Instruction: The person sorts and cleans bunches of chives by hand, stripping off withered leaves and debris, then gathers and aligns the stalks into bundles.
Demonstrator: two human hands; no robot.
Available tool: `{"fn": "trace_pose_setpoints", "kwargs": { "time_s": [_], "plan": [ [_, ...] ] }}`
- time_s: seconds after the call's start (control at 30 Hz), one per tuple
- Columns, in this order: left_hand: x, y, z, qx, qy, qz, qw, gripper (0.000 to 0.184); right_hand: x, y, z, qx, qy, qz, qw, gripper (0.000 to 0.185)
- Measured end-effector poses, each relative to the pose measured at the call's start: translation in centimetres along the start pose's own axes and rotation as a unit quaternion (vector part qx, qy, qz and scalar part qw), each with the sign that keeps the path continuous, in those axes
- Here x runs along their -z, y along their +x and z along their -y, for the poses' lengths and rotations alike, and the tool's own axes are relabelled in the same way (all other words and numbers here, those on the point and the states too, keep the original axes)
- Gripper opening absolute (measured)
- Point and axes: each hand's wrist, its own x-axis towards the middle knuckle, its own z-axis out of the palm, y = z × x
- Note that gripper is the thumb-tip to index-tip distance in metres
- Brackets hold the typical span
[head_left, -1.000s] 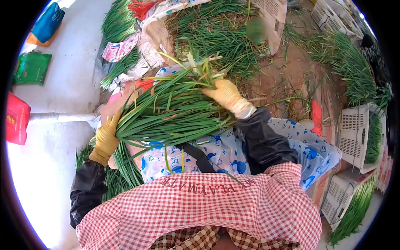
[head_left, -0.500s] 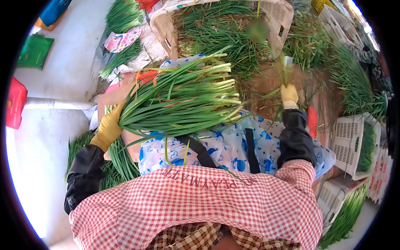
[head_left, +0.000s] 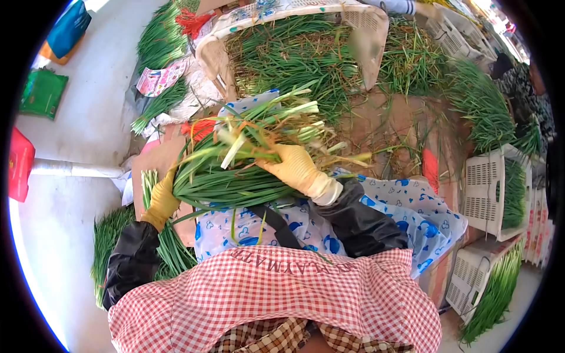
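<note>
A bundle of long green leafy stalks (head_left: 229,185) lies across my lap, its pale ends to the right. My left hand (head_left: 162,200), in a yellow glove, is closed round the leaf ends at the bundle's left side. Over the middle of the bundle, my right hand (head_left: 294,169), also gloved in yellow, is closed on some yellowish and green stalks, partly blurred. Beneath lies a clear plastic apron with blue prints (head_left: 406,206). More stalks (head_left: 172,250) lie beside my left forearm.
Ahead, a white plastic basket frame (head_left: 215,56) stands round a heap of loose green leaves (head_left: 294,56). White crates (head_left: 485,191) with green stalks stand at the right. A red bag (head_left: 20,165) and a green packet (head_left: 44,93) are at the left. Another person's sleeve (head_left: 400,6) shows at the top.
My right hand went out to the right with loose leaves, then came back empty of those onto the bundle and closed on stalks there. My left hand has kept its hold.
</note>
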Motion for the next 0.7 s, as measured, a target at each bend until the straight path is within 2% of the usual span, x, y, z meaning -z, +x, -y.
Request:
{"fn": "trace_pose_setpoints", "kwargs": {
  "time_s": [0.03, 0.07, 0.1, 0.13, 0.17, 0.2, 0.27, 0.3, 0.33, 0.37, 0.43, 0.47, 0.5, 0.53, 0.57, 0.6, 0.67, 0.7],
  "plan": [
    [-0.2, -0.1, -0.1, -0.022, -0.007, -0.023, 0.999, 0.074, -0.7, -0.1, -1.8, -0.009, 0.179, -0.018, 0.984, 0.031],
    [-0.3, -0.1, -0.1, -0.044, -0.015, -0.046, 0.998, 0.075, -0.7, -0.2, -3.1, -0.017, 0.351, -0.036, 0.935, 0.030],
    [-0.2, -0.1, -0.3, -0.077, -0.043, -0.059, 0.994, 0.077, 3.6, -0.4, -1.9, -0.167, 0.401, 0.010, 0.901, 0.033],
    [0.1, 0.0, 0.1, -0.079, -0.044, -0.060, 0.994, 0.077, 6.2, -0.4, -1.5, -0.167, 0.424, -0.095, 0.885, 0.033],
    [0.2, 0.1, 0.7, -0.063, -0.039, -0.047, 0.996, 0.075, 8.0, -0.3, -4.3, -0.231, 0.436, -0.125, 0.861, 0.026],
    [-0.4, 1.0, 0.9, -0.058, -0.039, -0.034, 0.997, 0.074, 9.5, -0.2, -7.2, -0.257, 0.454, -0.231, 0.821, 0.025],
    [-0.4, 0.0, -0.2, 0.012, 0.012, 0.002, 1.000, 0.069, 11.8, -0.4, -5.8, -0.190, 0.533, -0.327, 0.757, 0.021],
    [-2.4, 1.8, 1.4, -0.069, -0.047, -0.048, 0.995, 0.071, 12.7, 0.1, -7.4, -0.166, 0.512, -0.350, 0.767, 0.017],
    [-1.5, 2.2, -1.1, -0.041, -0.068, 0.009, 0.997, 0.076, 13.0, 0.3, -9.6, -0.142, 0.490, -0.372, 0.775, 0.013],
    [-4.2, 2.8, 1.5, -0.082, -0.053, -0.047, 0.994, 0.075, 14.2, -0.7, -10.7, -0.191, 0.350, -0.331, 0.855, 0.020],
    [-4.1, 2.7, -0.4, -0.073, -0.064, -0.049, 0.994, 0.072, 12.9, -1.0, -12.1, -0.163, 0.167, -0.265, 0.935, 0.042],
    [-4.5, 4.0, -1.7, -0.090, -0.057, -0.069, 0.992, 0.071, 13.5, -0.7, -10.6, -0.058, 0.051, -0.268, 0.960, 0.055],
    [-4.7, 4.1, -1.9, -0.135, -0.091, -0.078, 0.984, 0.075, 12.4, -0.5, -11.0, -0.163, -0.076, -0.105, 0.978, 0.064],
    [-5.5, 5.3, -1.5, -0.159, -0.079, -0.079, 0.981, 0.079, 13.9, 0.0, -6.3, -0.199, -0.133, -0.002, 0.971, 0.070],
    [-5.5, 5.6, -1.8, -0.169, -0.080, -0.080, 0.979, 0.081, 12.9, 0.5, -5.6, -0.168, -0.132, -0.015, 0.977, 0.073],
    [-5.4, 5.2, -2.0, -0.171, -0.079, -0.079, 0.979, 0.082, 12.3, 1.9, -5.4, -0.207, -0.166, 0.066, 0.962, 0.071],
    [-5.7, 5.2, -1.7, -0.182, -0.073, -0.095, 0.976, 0.082, 9.8, 3.6, -6.6, -0.171, -0.108, 0.081, 0.976, 0.059],
    [-6.0, 5.4, -1.8, -0.191, -0.069, -0.112, 0.973, 0.082, 9.2, 4.1, -5.9, -0.195, 0.031, 0.074, 0.977, 0.051]
  ]
}}
